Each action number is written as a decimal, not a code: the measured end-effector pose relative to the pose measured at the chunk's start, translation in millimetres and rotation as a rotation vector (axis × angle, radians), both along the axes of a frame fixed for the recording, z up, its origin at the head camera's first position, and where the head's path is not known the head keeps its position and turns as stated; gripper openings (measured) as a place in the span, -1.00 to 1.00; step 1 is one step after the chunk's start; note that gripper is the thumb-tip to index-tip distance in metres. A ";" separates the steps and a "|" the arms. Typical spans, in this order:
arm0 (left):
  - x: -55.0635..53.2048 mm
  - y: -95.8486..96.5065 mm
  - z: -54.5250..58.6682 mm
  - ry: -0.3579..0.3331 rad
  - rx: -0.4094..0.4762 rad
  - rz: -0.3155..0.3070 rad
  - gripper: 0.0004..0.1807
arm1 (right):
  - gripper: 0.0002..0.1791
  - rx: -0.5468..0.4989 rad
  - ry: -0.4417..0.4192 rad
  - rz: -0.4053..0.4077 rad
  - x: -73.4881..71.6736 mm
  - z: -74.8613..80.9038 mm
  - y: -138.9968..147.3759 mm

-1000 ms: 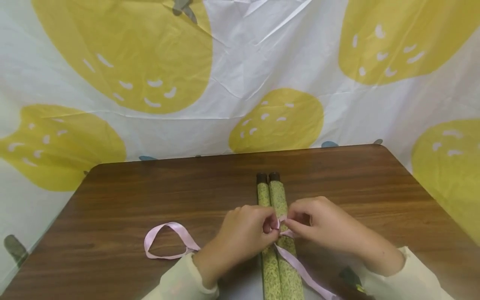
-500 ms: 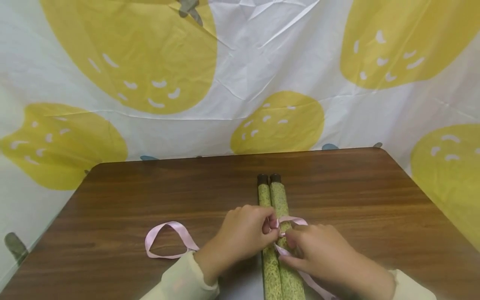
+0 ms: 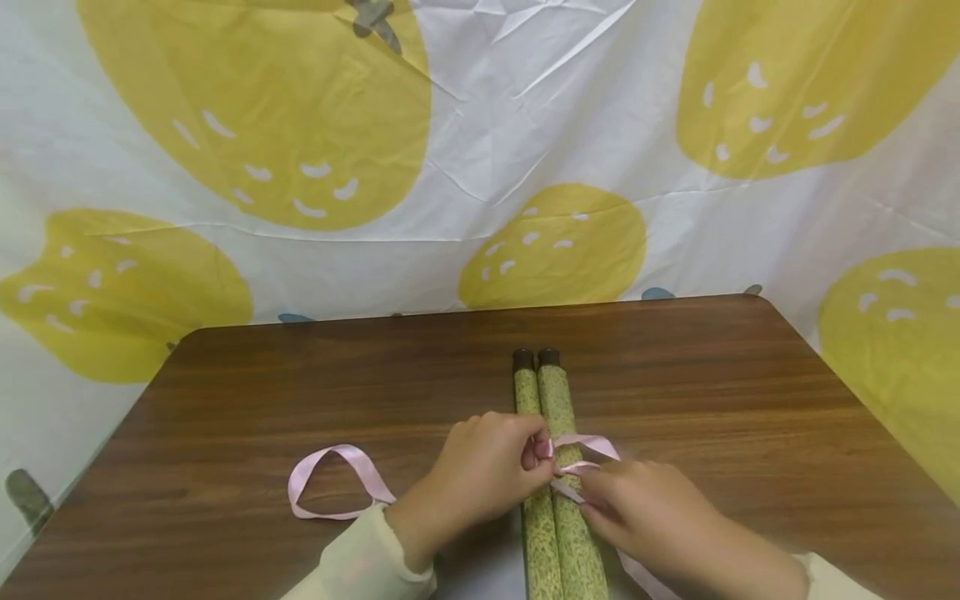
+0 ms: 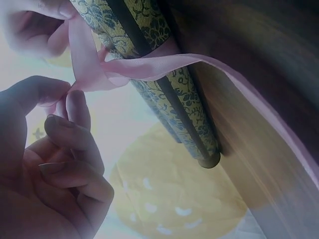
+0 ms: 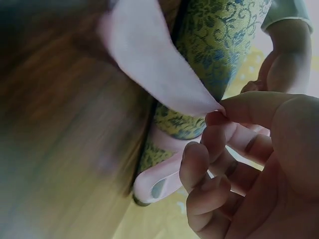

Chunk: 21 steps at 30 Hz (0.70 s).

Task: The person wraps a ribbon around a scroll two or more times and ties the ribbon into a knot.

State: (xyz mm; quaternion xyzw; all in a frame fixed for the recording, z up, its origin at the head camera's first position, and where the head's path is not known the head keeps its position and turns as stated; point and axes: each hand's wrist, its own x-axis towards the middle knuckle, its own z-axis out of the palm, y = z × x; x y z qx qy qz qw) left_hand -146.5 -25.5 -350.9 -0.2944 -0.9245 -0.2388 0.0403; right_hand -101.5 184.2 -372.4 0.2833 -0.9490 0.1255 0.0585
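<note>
A double-rolled scroll (image 3: 561, 400), covered in green-gold brocade with dark end knobs, lies lengthwise on the table. Pink ribbon (image 3: 592, 443) passes around it and bulges in a loop on its right side. My left hand (image 3: 487, 458) is over the left roll, pinching the ribbon between thumb and forefinger; the left wrist view shows this pinched ribbon (image 4: 87, 59) close up. To the right of the scroll, my right hand (image 3: 652, 508) pinches another stretch of ribbon (image 5: 159, 64) between thumb and forefinger, as the right wrist view shows. The knot area is partly hidden by fingers.
A loop of the ribbon's loose end (image 3: 300, 483) lies on the brown wooden table (image 3: 225, 400) to the left. More ribbon trails towards the front right. A white cloth with yellow fruit shapes (image 3: 555, 246) hangs behind the table's back edge.
My right hand has moved down and toward me from beside the ribbon's crossing, and a ribbon loop now stands out on the right. The left hand has stayed nearly still.
</note>
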 end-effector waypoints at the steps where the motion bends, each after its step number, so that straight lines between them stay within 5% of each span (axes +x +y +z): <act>1: -0.1 -0.1 -0.2 -0.004 -0.002 0.001 -0.83 | -0.72 0.002 -0.002 -0.002 0.2 -1.3 2.5; 8: -1.0 -1.0 -0.8 -0.017 -0.013 0.008 -0.85 | -0.91 -0.002 -0.026 -0.027 1.2 -9.7 20.8; 21: -3.2 -2.7 -1.6 -0.039 -0.036 0.016 -0.88 | -0.84 0.062 -0.069 -0.123 2.9 -14.6 47.2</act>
